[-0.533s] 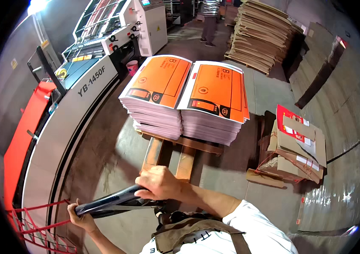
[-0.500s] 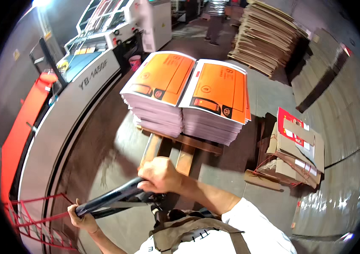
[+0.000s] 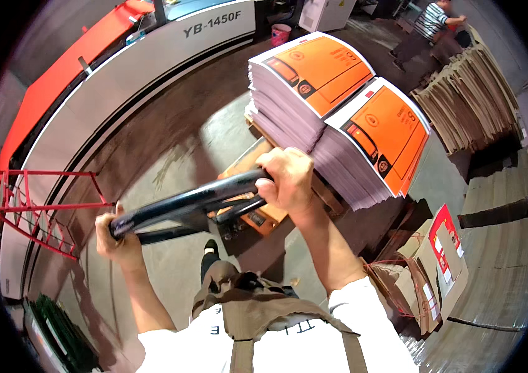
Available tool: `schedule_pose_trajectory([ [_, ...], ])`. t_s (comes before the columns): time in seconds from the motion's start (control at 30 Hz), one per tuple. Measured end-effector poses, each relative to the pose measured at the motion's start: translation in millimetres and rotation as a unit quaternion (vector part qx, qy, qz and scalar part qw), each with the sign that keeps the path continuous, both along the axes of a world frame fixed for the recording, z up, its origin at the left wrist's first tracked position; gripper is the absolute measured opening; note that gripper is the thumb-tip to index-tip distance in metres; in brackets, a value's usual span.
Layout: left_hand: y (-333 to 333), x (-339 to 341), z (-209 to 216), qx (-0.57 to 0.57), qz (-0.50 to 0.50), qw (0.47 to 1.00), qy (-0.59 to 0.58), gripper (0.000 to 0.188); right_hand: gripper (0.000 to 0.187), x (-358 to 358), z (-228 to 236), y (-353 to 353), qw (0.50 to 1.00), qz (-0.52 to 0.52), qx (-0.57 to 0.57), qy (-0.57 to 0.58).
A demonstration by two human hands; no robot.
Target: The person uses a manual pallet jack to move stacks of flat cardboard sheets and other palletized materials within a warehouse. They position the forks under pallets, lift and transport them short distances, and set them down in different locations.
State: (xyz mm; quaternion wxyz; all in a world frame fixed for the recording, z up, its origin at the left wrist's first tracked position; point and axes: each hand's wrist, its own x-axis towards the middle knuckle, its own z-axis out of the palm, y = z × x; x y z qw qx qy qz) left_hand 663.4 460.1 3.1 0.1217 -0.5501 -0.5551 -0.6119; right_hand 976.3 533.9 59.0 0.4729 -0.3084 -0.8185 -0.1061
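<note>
A black pallet jack handle (image 3: pixel 192 200) spans the space before me, gripped at both ends. My left hand (image 3: pixel 119 239) is closed round its left end, and my right hand (image 3: pixel 289 180) is wrapped over its right end. Beyond the handle lies the orange body of the pallet jack (image 3: pixel 258 219), its forks running under a wooden pallet (image 3: pixel 327 196). Two tall stacks of printed sheets stand side by side on that pallet, a left stack (image 3: pixel 323 68) and a right stack (image 3: pixel 383 137), both with orange and white top sheets.
A long white machine (image 3: pixel 152 81) with an orange cover lines the left, beside a red metal frame (image 3: pixel 53 208). To the right are tied cardboard (image 3: pixel 422 273) and wrapped board stacks (image 3: pixel 503 255). A person (image 3: pixel 428 31) stands far back near piled cardboard (image 3: pixel 472 99). A pink bucket (image 3: pixel 281 34) sits by the machine.
My view has turned, and the loaded pallet now appears farther right and angled. The handle is more level across the view, with both hands still on it. The distant person has an arm stretched toward the cardboard.
</note>
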Motion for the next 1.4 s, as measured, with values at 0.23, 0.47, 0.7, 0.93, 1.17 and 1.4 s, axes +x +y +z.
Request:
schedule_pose_trajectory([
  [0.23,55.7,-18.6,-15.2,-0.014,0.026,1.0,0.003,0.028,0.039,-15.3,-14.0,51.4,1.0,0.001,0.009,-0.003],
  [0.47,112.4,-37.5,-25.9,-0.05,-0.059,0.997,0.011,0.029,0.039,-25.9,-29.1,92.8,0.997,-0.064,-0.029,-0.005],
  [0.7,162.7,-75.1,-42.8,-0.073,-0.183,0.98,-0.015,0.027,0.077,-66.4,-63.3,130.9,0.963,-0.197,-0.134,0.127],
  [0.93,229.1,-100.4,-64.5,-0.08,-0.216,0.973,-0.002,0.028,0.081,-84.3,-89.1,181.0,0.94,-0.242,-0.122,0.208],
  [1.17,300.1,-117.1,-69.1,-0.058,-0.226,0.972,0.007,0.03,0.081,-103.9,-91.5,234.8,0.938,-0.254,-0.1,0.211],
  [1.4,370.3,-126.2,-66.5,-0.066,-0.244,0.967,0.019,0.029,0.078,-117.7,-89.7,283.6,0.934,-0.27,-0.099,0.212],
])
